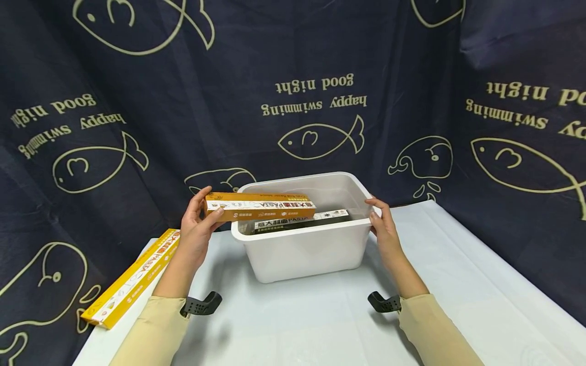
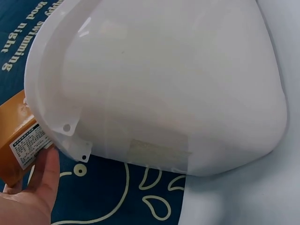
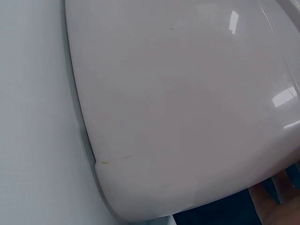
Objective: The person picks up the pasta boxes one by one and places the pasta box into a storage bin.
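Note:
My left hand (image 1: 198, 223) grips one end of an orange pasta box (image 1: 261, 205), thumb in front and fingers behind. The box is held level across the left part of a white plastic bin (image 1: 302, 254), over its opening. In the left wrist view, a white label shows on the end of the orange box (image 2: 14, 131) beside the bin's rim. My right hand (image 1: 383, 226) holds the bin's right rim, thumb at the front. Inside the bin lies a black pasta box (image 1: 329, 219) with a white band, partly hidden by the orange one.
A second pasta box, yellow-orange (image 1: 133, 277), lies slanted at the left edge of the white-covered table (image 1: 293, 325). Behind the table hangs a dark blue curtain (image 1: 238, 101) printed with fish and whales. Each wrist wears a black strap mount (image 1: 201, 304).

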Demonstrator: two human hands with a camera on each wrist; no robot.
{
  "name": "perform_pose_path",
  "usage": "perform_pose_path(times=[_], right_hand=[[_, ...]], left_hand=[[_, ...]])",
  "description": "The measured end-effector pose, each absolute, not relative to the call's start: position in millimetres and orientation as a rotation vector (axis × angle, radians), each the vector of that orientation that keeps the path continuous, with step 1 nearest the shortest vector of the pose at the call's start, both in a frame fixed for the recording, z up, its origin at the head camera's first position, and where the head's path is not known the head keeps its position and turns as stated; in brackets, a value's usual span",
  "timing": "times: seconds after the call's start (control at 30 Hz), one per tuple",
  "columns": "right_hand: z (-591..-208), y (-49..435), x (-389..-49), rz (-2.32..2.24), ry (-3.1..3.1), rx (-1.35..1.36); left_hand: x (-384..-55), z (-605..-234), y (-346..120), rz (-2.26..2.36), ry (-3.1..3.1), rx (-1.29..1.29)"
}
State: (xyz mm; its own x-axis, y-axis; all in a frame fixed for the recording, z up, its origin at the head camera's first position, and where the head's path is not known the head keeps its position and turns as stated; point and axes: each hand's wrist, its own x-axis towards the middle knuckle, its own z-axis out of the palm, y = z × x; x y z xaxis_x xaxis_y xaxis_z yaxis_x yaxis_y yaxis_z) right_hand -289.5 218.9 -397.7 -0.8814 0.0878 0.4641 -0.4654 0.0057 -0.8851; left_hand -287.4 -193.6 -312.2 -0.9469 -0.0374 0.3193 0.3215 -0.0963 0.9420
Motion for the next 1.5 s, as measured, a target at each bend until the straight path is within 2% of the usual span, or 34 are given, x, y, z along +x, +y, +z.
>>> perform_pose_path(times=[0.6, 1.5], right_hand=[[-397, 219, -290, 1.939, -1.894, 0.393], [-397, 219, -290, 1.930, -1.907, 0.370]], left_hand=[[-298, -310, -184, -1.884, -2.194, -0.275], [-327, -319, -165, -1.810, -2.410, -0.270]])
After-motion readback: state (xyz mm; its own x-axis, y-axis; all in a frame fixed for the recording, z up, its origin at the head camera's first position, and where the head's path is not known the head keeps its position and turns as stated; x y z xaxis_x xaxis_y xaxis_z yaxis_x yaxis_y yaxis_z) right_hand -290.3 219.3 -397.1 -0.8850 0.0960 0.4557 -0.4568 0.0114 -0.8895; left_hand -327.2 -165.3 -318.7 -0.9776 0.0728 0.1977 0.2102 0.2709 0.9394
